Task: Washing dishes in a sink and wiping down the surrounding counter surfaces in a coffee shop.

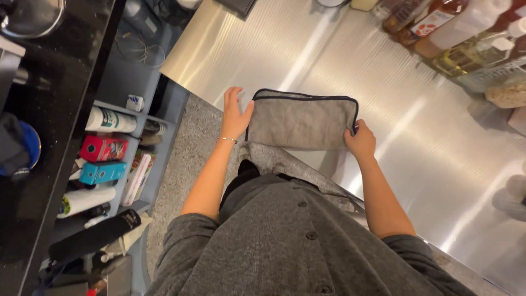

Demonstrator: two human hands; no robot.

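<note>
A grey folded cloth [300, 121] with dark piping along its edge is seen lying flat at the near edge of a brushed stainless-steel surface [383, 82]. The cloth is held at both short ends. The left hand [234, 116] is laid against the left end of the cloth, with the fingers extended upward and mostly straight, and the thumb pressed to the cloth's corner; a thin bracelet [228, 140] is worn on that wrist. The right hand [360, 140] is curled at the lower right corner of the cloth, and the corner appears to be pinched between thumb and fingers, though the fingertips are hidden by the hand itself. Both forearms are bare, and a grey buttoned garment [296, 241] is worn by the person.

Along the far right side of the surface, several bottles [438, 22] with amber and pale contents are grouped, well apart from the cloth. To the left, beyond a speckled floor [181, 164], a blue-grey shelf [159, 159] is stocked with a red box [103, 148], a teal box [102, 172] and white tubes [109, 120].
</note>
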